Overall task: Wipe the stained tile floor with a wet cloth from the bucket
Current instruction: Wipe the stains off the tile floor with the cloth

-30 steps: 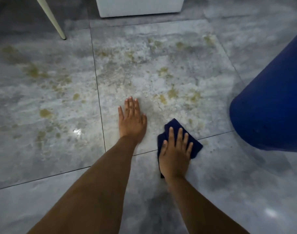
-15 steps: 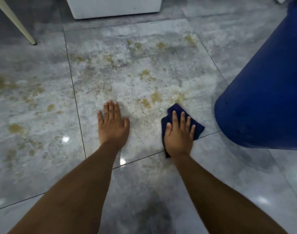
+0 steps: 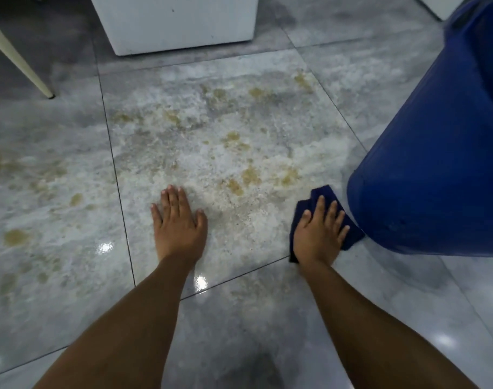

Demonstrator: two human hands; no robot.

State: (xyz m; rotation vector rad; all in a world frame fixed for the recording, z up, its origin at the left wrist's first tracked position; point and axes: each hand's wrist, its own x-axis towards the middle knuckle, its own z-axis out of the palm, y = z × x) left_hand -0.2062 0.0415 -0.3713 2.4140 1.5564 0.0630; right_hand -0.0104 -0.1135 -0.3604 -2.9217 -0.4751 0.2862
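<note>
My right hand point(image 3: 319, 233) presses flat on a dark blue cloth point(image 3: 322, 193) on the grey tile floor point(image 3: 200, 141), right against the base of the blue bucket point(image 3: 433, 164). Most of the cloth is hidden under the hand; its edges show above the fingers and at the right. My left hand point(image 3: 178, 223) lies flat on the tile with its fingers together, holding nothing. Yellow-brown stains point(image 3: 249, 175) spread over the tile beyond both hands, and more stains point(image 3: 15, 237) mark the tile at the left.
A white box-like base point(image 3: 175, 21) stands at the far edge of the stained tile. A cream furniture leg point(image 3: 18, 60) slants down at the upper left. The bucket fills the right side. Wet glints show near my left wrist.
My right hand has slid the cloth to the right, from beside my left hand to the bucket's base. The left hand stays planted on the tile.
</note>
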